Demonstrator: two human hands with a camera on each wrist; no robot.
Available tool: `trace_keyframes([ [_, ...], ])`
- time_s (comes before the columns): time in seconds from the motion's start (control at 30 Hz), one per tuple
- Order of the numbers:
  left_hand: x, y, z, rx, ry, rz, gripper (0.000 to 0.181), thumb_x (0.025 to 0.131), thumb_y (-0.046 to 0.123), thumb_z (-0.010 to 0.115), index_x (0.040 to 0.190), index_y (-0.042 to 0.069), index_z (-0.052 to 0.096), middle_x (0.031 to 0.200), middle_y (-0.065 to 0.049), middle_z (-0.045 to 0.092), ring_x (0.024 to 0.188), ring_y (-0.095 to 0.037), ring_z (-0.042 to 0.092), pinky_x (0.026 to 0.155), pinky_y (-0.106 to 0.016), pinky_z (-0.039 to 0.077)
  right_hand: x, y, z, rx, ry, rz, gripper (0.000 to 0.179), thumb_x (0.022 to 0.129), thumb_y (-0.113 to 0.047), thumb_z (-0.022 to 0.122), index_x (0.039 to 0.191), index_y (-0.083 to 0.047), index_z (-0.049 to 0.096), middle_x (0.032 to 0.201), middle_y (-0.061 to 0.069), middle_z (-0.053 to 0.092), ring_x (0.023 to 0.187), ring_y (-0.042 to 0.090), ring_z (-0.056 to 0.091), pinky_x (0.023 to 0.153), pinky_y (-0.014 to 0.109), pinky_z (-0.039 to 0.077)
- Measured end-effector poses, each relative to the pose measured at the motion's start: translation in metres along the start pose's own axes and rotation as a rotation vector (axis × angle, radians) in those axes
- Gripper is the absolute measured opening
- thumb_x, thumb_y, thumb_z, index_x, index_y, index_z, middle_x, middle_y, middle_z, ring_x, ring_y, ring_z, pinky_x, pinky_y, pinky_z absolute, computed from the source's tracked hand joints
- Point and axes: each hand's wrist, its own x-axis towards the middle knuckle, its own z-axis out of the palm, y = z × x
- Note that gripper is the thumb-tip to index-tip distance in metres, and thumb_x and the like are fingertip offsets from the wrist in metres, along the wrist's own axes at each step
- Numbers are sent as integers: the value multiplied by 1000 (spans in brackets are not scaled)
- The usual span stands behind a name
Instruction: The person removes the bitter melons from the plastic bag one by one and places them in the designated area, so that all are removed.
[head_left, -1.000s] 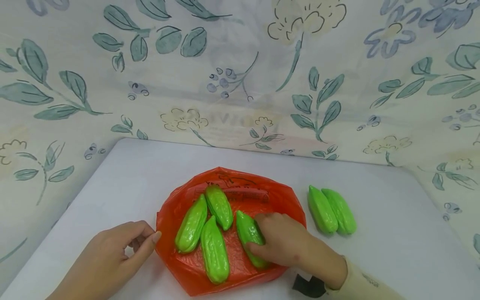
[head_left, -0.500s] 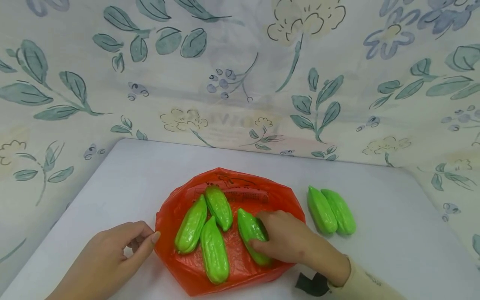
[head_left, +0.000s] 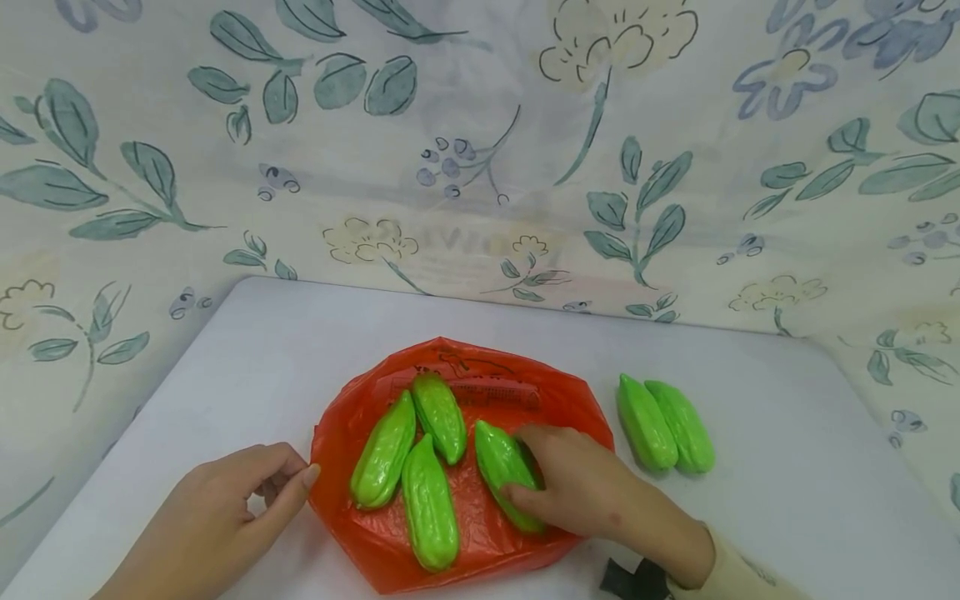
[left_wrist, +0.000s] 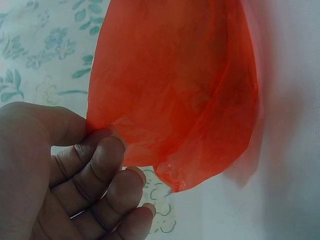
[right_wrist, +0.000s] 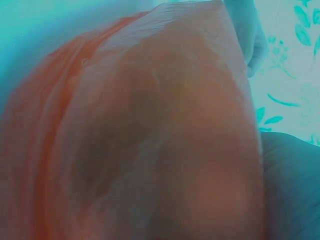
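My left hand pinches the left rim of a red plastic bag between thumb and forefinger. The left wrist view shows the same pinch, fingers curled at the edge of the thin bag. Spread open, the bag lies on the table with several glossy, ridged green gourds inside. My right hand reaches in and grips the rightmost gourd, thumb on its near side and the other fingers hidden behind it. In the right wrist view the bag wall covers most of the hand and the gourd.
Two more green gourds lie side by side on the white table, right of the bag. A flower-print cloth hangs behind the table. A small black item shows beneath the right wrist.
My right hand and the gourd it grips have shifted slightly to the right inside the bag. The left hand holds the rim in the same place.
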Motion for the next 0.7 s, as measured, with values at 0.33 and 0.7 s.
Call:
trace_keyframes([
  [0.33,0,1,0,-16,1,3,9,98,28,75,95,27,67,77,21,58,74,-1,53,66,-22,53,-10,-4,-5,-15,69,-6,45,91,-39,80,124,-12,64,100,-11,63,83,7,59,71,23,54],
  [0.7,-1,2,0,-15,29,17,11,98,25,75,93,29,67,77,22,57,74,0,53,66,-24,53,-23,-6,-11,22,119,24,59,93,-42,79,141,-13,60,130,-6,65,108,8,61,91,33,57],
])
